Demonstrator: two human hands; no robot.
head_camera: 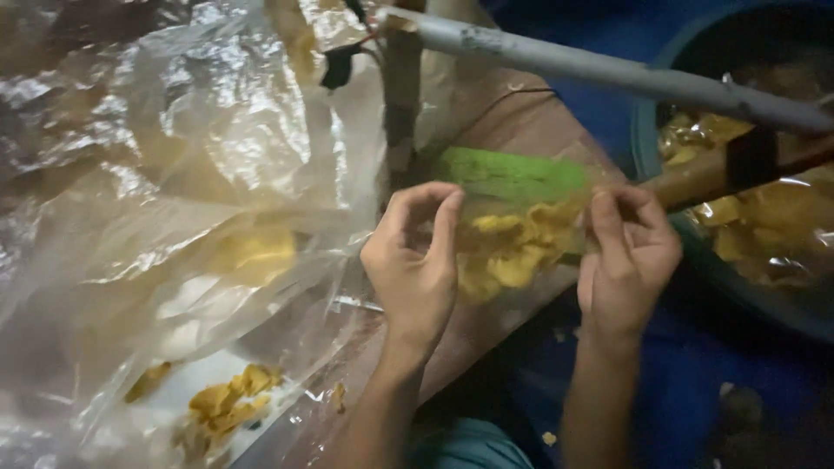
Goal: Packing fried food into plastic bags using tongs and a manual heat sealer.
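**A small bag of yellow chips held at both ends**

Head view: A small clear bag [512,243] with a green top and yellow chips inside is held up between the two hands, over the brown table [521,122]. The left hand [415,260] is pinched shut on its left end. The right hand [627,256] is pinched shut on its right end. A big plastic sheet [174,174] with more chips lies at the left. A blue tub [647,148] stands at the right. The bag is best kept level and gripped softly, so no chips get crushed.

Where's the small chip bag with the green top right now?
In the head view, centre: the small chip bag is held between the left hand and right hand, left of the blue tub.
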